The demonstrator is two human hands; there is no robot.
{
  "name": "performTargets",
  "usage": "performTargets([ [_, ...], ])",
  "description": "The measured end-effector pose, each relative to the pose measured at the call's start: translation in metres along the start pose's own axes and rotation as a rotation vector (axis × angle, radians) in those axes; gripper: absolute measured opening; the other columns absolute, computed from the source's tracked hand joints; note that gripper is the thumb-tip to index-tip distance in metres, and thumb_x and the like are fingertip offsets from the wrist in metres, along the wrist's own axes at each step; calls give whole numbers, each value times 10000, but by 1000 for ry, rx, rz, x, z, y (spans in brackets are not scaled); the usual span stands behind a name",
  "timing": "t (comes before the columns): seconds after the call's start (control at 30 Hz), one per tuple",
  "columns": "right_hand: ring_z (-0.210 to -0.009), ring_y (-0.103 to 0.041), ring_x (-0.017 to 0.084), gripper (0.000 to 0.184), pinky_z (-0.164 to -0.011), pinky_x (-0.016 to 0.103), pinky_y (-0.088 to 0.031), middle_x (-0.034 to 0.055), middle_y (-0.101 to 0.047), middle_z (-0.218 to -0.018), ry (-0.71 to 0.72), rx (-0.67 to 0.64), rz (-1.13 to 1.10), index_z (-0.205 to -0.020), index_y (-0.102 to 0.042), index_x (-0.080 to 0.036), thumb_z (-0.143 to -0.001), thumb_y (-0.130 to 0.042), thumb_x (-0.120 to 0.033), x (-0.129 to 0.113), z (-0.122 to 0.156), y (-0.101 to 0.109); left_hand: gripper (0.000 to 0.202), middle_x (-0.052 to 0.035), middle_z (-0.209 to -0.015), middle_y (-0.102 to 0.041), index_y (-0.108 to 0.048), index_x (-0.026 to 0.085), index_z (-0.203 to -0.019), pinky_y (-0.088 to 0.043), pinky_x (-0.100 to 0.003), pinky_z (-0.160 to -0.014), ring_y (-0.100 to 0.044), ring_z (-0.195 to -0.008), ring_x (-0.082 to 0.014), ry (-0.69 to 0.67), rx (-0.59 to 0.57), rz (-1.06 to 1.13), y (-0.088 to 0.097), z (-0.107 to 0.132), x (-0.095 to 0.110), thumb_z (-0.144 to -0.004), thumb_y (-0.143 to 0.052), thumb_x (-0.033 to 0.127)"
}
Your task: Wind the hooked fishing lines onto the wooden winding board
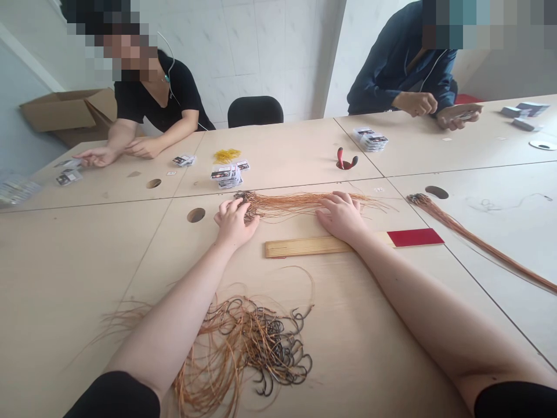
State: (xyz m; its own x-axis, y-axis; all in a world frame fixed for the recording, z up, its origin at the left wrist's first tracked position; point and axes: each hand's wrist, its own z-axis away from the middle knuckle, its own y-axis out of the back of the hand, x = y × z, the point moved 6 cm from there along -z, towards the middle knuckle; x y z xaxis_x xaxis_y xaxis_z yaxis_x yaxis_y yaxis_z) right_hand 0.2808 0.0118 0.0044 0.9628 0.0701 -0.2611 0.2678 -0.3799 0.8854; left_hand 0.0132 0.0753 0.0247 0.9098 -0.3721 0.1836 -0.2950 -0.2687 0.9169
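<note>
A bundle of fish hooks with long orange-brown lines point(287, 203) lies stretched sideways on the table. My left hand point(235, 220) rests at its hook end, fingers apart and bent over the dark hooks point(250, 209). Toward the loose line ends, my right hand point(343, 215) lies on the lines with its fingers spread. Below my right hand and forearm runs a flat wooden strip point(304, 246) with a red end point(415, 237). Nearer me is a tangled pile of hooks and lines point(261, 342), partly behind my left forearm.
Another hook bundle point(478, 235) lies at the right. Stacked small packets point(228, 174), yellow bands point(227, 155) and red-handled pliers point(340, 158) in a table hole are ahead. Two people sit opposite; one person's hands point(415, 104) hold something small. A cardboard box point(65, 113) stands back left.
</note>
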Motion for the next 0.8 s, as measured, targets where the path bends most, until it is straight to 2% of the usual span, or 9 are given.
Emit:
performTargets([
  [0.07,-1223,-348,283,373,-946,481,-268,69,-527,-1287,27,-54,-14,-1179,-563,-249,-890,-379,-397,-2,0,-3,466,-78,-1347,-476,-613,258,-1154,-318,-516,-946,-303,-1243,-341,-24,-47,-15,-2,1,2,-789,-498,524],
  [0.13,-1218,-366,277,396,-952,478,-257,66,-511,-1311,35,-102,-19,-1186,-555,-252,-906,-340,-430,-3,0,-4,468,-71,-1355,-468,-620,283,-1155,-311,-521,-951,-293,-1249,-343,-36,-69,-18,-3,2,3,-786,-496,543],
  [0.23,-1089,-466,267,376,-912,466,-275,78,-597,-1177,-33,-119,13,-1007,-622,-238,-905,-317,-432,-2,-1,-2,421,-53,-1330,-488,-638,333,-1125,-307,-525,-945,-298,-1242,-339,-49,-74,-2,-1,3,5,-778,-515,540],
  [0.37,-964,-499,261,327,-870,465,-287,87,-639,-928,-182,-38,82,-765,-611,-203,-871,-347,-365,6,-2,3,349,-47,-1285,-519,-665,330,-1068,-314,-505,-937,-319,-1224,-324,-41,-23,18,2,2,5,-779,-542,482],
  [0.47,-1014,-476,276,254,-874,469,-296,106,-615,-1009,-165,11,82,-879,-616,-200,-833,-405,-333,7,-2,3,308,-52,-1238,-541,-667,298,-1031,-331,-471,-933,-359,-1198,-299,-16,45,39,5,1,2,-783,-546,434],
  [0.57,-1121,-430,283,355,-921,477,-302,117,-554,-1184,-67,44,29,-1138,-551,-202,-835,-437,-350,2,-1,5,334,-72,-1189,-555,-624,258,-1064,-347,-455,-926,-396,-1164,-288,34,99,55,7,-1,-3,-767,-562,398],
  [0.63,-1186,-391,278,437,-949,466,-316,119,-505,-1265,1,40,-28,-1241,-490,-197,-842,-456,-373,-5,1,9,375,-88,-1177,-552,-590,240,-1106,-356,-456,-915,-402,-1156,-293,69,121,60,8,-1,-7,-760,-565,383],
  [0.7,-1219,-366,272,449,-960,449,-338,121,-476,-1299,44,32,-88,-1251,-494,-189,-845,-469,-380,-15,2,14,373,-92,-1184,-542,-586,246,-1115,-361,-457,-906,-395,-1161,-297,79,123,69,8,-1,-8,-766,-556,373],
  [0.8,-1181,-403,264,341,-959,421,-366,111,-513,-1244,84,26,-171,-1120,-599,-197,-843,-481,-357,-36,-2,21,316,-69,-1212,-528,-626,283,-1069,-354,-453,-915,-370,-1186,-295,37,83,83,6,0,-3,-775,-552,376],
])
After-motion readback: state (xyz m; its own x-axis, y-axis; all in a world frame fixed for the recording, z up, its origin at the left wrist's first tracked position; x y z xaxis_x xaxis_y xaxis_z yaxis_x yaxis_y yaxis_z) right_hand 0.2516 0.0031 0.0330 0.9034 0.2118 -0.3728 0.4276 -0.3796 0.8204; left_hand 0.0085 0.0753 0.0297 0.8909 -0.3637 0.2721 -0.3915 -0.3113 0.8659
